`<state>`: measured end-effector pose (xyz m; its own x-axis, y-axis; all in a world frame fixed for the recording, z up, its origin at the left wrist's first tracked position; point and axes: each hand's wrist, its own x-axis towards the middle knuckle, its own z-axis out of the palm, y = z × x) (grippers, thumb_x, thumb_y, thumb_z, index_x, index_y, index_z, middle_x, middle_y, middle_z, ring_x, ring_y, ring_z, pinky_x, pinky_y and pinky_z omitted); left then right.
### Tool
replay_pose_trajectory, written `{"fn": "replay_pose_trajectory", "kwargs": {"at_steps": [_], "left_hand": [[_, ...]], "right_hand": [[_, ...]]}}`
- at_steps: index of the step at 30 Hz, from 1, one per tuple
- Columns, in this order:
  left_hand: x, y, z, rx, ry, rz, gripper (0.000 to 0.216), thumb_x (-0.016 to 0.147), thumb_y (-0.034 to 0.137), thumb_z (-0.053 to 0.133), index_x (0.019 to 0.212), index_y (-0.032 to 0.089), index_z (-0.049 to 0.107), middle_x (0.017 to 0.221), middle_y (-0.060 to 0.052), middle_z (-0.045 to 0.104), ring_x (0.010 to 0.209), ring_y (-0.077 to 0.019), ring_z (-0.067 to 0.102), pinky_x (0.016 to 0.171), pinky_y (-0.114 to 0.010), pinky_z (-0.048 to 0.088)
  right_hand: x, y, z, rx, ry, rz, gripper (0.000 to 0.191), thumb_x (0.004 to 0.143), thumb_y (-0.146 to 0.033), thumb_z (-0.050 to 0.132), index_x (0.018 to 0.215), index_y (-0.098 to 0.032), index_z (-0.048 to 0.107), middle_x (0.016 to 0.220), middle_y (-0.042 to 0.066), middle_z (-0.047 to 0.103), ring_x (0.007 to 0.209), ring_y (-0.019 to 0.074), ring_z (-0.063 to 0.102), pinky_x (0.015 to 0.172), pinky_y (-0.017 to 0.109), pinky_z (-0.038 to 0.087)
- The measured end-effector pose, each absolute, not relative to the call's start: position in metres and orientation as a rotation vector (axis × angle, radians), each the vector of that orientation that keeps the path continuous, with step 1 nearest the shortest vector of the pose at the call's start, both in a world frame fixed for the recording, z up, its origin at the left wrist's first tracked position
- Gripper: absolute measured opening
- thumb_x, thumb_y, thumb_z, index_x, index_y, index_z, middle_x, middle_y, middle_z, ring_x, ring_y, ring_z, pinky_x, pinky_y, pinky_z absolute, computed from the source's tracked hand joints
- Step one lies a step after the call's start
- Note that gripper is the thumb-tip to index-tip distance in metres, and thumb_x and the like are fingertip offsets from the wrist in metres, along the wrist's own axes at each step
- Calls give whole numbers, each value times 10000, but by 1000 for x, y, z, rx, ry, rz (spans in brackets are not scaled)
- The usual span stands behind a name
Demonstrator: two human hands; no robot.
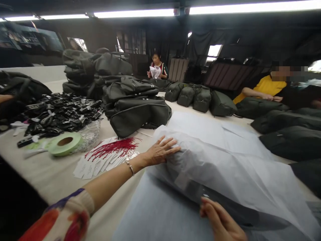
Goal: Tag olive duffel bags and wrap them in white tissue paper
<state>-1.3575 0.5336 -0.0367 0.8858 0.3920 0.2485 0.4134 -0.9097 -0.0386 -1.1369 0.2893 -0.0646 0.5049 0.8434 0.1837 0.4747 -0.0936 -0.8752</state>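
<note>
A sheet of white tissue paper (235,167) is draped over a bulky dark bag (218,194), whose near side shows below the paper's edge. My left hand (163,150) lies on the left end of the covered bag, fingers stretched out over the paper. Low in the view, my right hand (220,219) is curled with thumb and fingertips together at the bag's near side. A small white spot shows on the bag just above those fingertips. Whatever the right fingers pinch is hidden. More pale paper (160,207) spreads beneath the bag.
Left on the table are tags with red strings (100,164), a pale green tape roll (65,144) and a heap of black straps (62,112). Folded dark bags (140,115) are stacked ahead; filled bags (202,98) line the back. A person in yellow (269,88) works at right.
</note>
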Motion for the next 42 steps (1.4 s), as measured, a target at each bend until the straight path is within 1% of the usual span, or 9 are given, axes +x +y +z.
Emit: {"fn": "replay_pose_trajectory", "kwargs": {"at_steps": [3, 7, 13, 19, 21, 24, 27, 34, 42], "left_hand": [[-1360, 539, -40, -2987, -588, -423, 953, 740, 224, 772, 1521, 271, 229, 1593, -97, 268, 1481, -309, 165, 1207, -551, 69], [-1359, 544, -45, -2999, -544, -479, 984, 723, 249, 799, 1521, 278, 225, 1587, -94, 280, 1481, -313, 159, 1205, -557, 72], [-1359, 548, -49, -3004, -492, -539, 1001, 726, 289, 817, 1522, 289, 210, 1581, -85, 294, 1482, -306, 156, 1204, -560, 111], [-1361, 550, -47, -3026, -445, -579, 761, 866, 207, 641, 1510, 272, 241, 1568, -97, 316, 1475, -302, 191, 1198, -551, 149], [-1362, 549, -44, -3054, -438, -591, 758, 866, 233, 650, 1507, 263, 247, 1565, -108, 318, 1473, -309, 196, 1195, -553, 154], [-1361, 547, -41, -3126, -436, -621, 837, 815, 434, 724, 1494, 236, 276, 1549, -145, 330, 1460, -339, 220, 1186, -567, 173], [-1357, 544, -41, -3137, -478, -695, 812, 805, 586, 683, 1453, 228, 349, 1502, -160, 393, 1433, -351, 279, 1178, -582, 180], [-1347, 542, -54, -3003, -508, -811, 712, 794, 447, 750, 1393, 248, 419, 1439, -133, 462, 1378, -350, 370, 1176, -597, 170], [-1346, 546, -63, -2956, -471, -868, 721, 789, 480, 742, 1399, 269, 421, 1417, -116, 487, 1384, -344, 358, 1179, -601, 151]], "right_hand": [[-1216, 348, -56, -1474, -821, 810, 465, 722, -592, 729, 920, -173, 767, 751, 48, 712, 694, 203, 667, 648, 292, 570], [-1257, 401, -76, -1488, -563, 752, 524, 644, -595, 778, 894, -135, 760, 759, 42, 703, 689, 171, 621, 663, 277, 535], [-1263, 412, -107, -1495, -178, 765, 545, 502, -563, 856, 814, -131, 743, 708, 18, 685, 645, 160, 603, 613, 270, 532], [-1272, 419, -110, -1373, 117, 838, 565, 398, -486, 925, 791, -144, 708, 659, -4, 686, 607, 137, 624, 549, 230, 523], [-1272, 420, -109, -1358, 150, 857, 583, 397, -477, 931, 818, -145, 700, 649, -5, 691, 580, 133, 627, 527, 226, 513], [-1271, 420, -105, -1384, 162, 874, 563, 430, -478, 922, 823, -151, 687, 650, 1, 700, 557, 146, 634, 492, 239, 499], [-1272, 418, -101, -1379, 178, 895, 561, 412, -476, 925, 801, -160, 674, 646, 2, 702, 562, 166, 649, 486, 257, 505], [-1272, 420, -97, -1388, 262, 928, 736, 314, -496, 946, 900, -161, 652, 647, -6, 701, 561, 159, 658, 510, 260, 533], [-1274, 420, -103, -1600, 78, 863, 822, 382, -724, 826, 928, -138, 637, 594, -3, 664, 498, 143, 608, 414, 229, 467]]}}
